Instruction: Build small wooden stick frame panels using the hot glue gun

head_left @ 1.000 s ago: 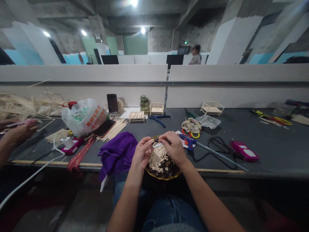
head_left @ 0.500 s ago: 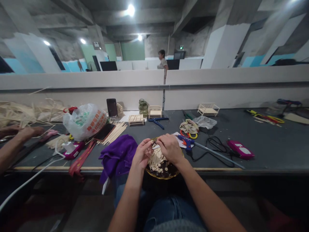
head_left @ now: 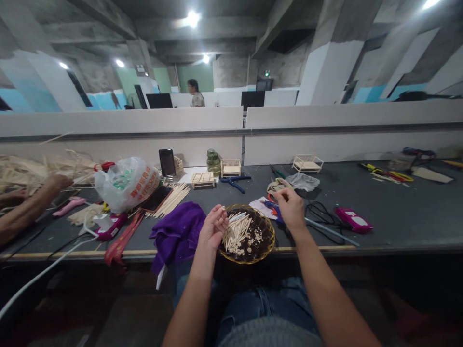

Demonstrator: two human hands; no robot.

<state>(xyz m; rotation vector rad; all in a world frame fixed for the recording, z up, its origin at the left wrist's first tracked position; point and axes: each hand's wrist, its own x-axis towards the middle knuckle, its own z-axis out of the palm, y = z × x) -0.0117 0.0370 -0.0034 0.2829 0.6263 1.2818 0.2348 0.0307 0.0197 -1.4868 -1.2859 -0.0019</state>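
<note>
My left hand (head_left: 213, 227) is closed, thumb and fingers pinching a small pale wooden piece (head_left: 223, 208) at the left rim of a dark basket with a gold edge (head_left: 269, 246). Thin wooden sticks (head_left: 237, 233) and small wooden bits (head_left: 249, 243) lie in that basket. Over the table to the right, my right hand (head_left: 292, 209) has its fingers drawn together beside a crumpled beige cloth (head_left: 278, 185). Whether it touches the cloth, or pinches anything, I cannot make out. A blue glue gun (head_left: 275, 210) lies partly behind this hand, on white paper (head_left: 261, 206).
Left of the basket lie a purple cloth (head_left: 181, 231), long sticks (head_left: 173, 198) and a plastic bag (head_left: 126, 185). Blue pliers (head_left: 236, 182) and small wooden furniture models (head_left: 307, 163) are farther back. A co-worker's hand (head_left: 56, 185) is at far left.
My hands have parted: the right one moved right and away from the basket towards the beige cloth. The left stays by the basket with the small piece. The person in the background moved left.
</note>
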